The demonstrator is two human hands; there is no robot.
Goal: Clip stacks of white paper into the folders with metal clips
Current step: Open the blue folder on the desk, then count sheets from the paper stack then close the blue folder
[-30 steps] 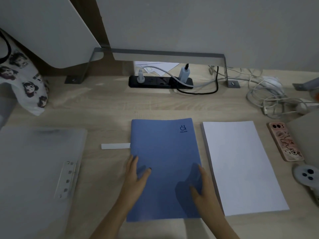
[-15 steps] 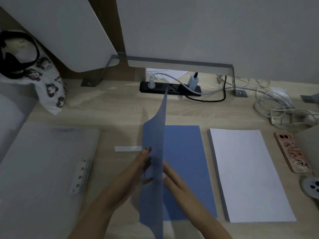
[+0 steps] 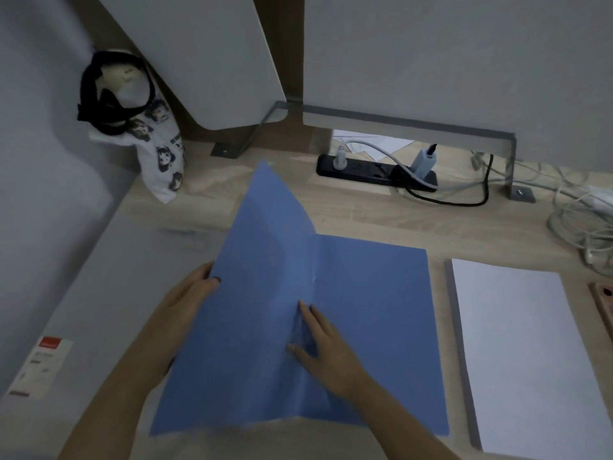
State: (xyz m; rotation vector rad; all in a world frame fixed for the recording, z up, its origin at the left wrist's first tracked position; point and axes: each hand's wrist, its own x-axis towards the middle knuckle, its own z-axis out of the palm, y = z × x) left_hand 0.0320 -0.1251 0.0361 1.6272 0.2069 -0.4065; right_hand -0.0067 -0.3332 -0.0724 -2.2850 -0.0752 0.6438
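Head view, left hand (image 3: 185, 303) gripping blue folder (image 3: 365, 310) cover, right hand (image 3: 325, 346) flat on its fold

Black power strip (image 3: 376, 169) at the desk's (image 3: 365, 220) back, printed cloth bag (image 3: 159, 151) far left, white cables (image 3: 577, 224) right

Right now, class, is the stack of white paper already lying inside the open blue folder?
No, the stack of white paper lies on the desk, right of the blue folder and apart from it.
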